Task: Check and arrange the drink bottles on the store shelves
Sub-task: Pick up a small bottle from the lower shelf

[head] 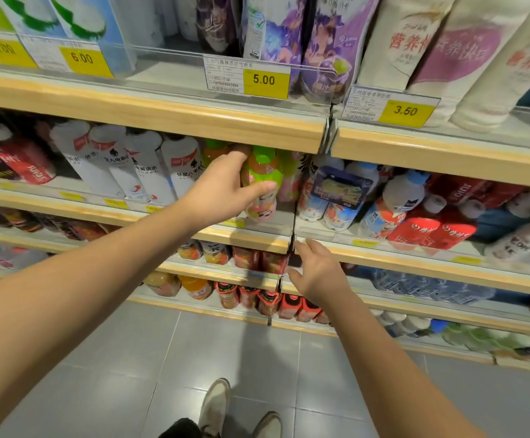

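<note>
Currently a bottle (262,181) is clasped by the left hand (222,191), the right hand (317,273) spread; neighbouring bottles (290,177) at three o'clock could be toppled by a jerk.

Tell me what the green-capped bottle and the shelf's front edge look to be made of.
Green-capped bottle, gripped by the left hand: likely plastic, glossy, with a shiny printed sleeve. Shelf's front edge: pale wood or wood-look laminate, matte, with faint grain; I cannot tell which.
</note>
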`<state>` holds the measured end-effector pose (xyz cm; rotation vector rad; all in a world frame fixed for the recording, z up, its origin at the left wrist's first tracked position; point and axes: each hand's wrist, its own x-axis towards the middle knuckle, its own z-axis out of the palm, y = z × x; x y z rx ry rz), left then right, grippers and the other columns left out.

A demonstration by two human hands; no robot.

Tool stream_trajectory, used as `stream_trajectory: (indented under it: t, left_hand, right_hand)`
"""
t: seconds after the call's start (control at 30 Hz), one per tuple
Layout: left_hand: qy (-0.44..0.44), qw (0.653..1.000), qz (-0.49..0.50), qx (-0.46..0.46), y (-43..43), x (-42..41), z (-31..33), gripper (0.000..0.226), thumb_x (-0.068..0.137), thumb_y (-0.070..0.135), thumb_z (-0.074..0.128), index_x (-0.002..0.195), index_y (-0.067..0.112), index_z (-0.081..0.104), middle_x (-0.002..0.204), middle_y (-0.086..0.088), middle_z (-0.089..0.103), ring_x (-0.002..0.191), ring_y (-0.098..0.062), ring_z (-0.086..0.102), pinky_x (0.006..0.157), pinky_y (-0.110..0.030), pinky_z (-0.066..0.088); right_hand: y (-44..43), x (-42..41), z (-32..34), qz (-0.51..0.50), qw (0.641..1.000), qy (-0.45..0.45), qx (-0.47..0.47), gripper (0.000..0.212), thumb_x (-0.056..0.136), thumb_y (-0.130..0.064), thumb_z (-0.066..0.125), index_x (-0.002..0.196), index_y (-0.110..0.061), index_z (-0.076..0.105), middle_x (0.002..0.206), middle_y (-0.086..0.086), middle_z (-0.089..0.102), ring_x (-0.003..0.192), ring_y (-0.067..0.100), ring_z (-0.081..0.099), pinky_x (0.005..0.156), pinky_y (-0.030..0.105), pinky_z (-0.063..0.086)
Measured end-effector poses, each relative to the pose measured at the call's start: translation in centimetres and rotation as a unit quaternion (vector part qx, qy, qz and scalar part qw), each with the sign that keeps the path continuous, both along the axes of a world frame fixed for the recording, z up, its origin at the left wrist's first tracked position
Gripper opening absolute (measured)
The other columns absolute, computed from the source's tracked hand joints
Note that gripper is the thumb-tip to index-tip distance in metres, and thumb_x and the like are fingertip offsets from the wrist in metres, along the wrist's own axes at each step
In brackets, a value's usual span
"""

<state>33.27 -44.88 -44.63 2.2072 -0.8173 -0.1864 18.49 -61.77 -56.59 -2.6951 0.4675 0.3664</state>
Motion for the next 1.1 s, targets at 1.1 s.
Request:
stream_trajectory:
  t: [1.1]
  left_hand:
    - [-0.090,0.963,0.021,0.255,-1.5,4.9,-0.5,0.052,0.095,0.053,0.054,0.073,0.007,0.050,0.053,-0.005,0.045,0.045,-0.021,0.041,0.045,-0.031,0.029]
  right_hand:
    - [2.3,-0.1,-2.5,-0.073,0.996,-0.015,-0.046,0.081,0.100,-0.038,0.055,0.163,-0.014,0.010,0.171,0.002,0.006,0.158,0.021,0.003,0.125,0.041,0.026]
